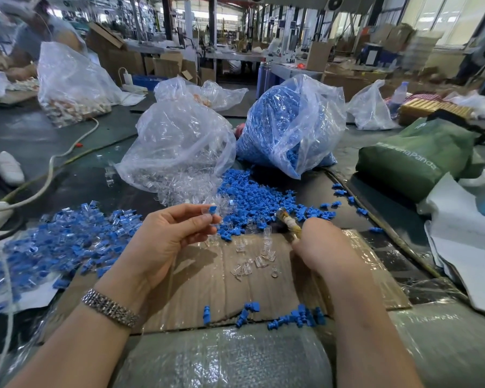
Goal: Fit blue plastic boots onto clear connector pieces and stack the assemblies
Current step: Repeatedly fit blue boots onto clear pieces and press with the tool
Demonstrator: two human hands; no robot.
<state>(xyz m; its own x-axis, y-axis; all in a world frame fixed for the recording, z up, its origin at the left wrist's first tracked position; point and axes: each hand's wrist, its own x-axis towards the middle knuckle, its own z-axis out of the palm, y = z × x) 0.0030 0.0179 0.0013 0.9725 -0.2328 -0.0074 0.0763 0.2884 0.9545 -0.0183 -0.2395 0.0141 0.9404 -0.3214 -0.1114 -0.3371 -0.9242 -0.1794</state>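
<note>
Bubble wrap (230, 357) lies closest to you at six o'clock, with a flat cardboard sheet (221, 289) just beyond it on the tabletop (39, 141). Your left hand (163, 236), with a metal watch band (109, 308) at the wrist, hovers above the cardboard; its fingers (205, 219) pinch a clear connector with a blue boot (210, 210) on it. Your right hand (322, 245), at three o'clock from the left, has its fingers curled round a taped stick-like tool (289, 222) that points toward eleven o'clock. Between your hands a few loose clear connectors (252, 261) lie on the cardboard, and loose blue boots (289, 317) sit along its near edge. Finished assemblies (56, 242) are heaped at nine o'clock. At twelve o'clock stand a bag of clear connectors (177, 147) and a bag of blue boots (289, 127), with boots spilled (258, 200) before them. A green bag (420, 158) rests at two o'clock.
</note>
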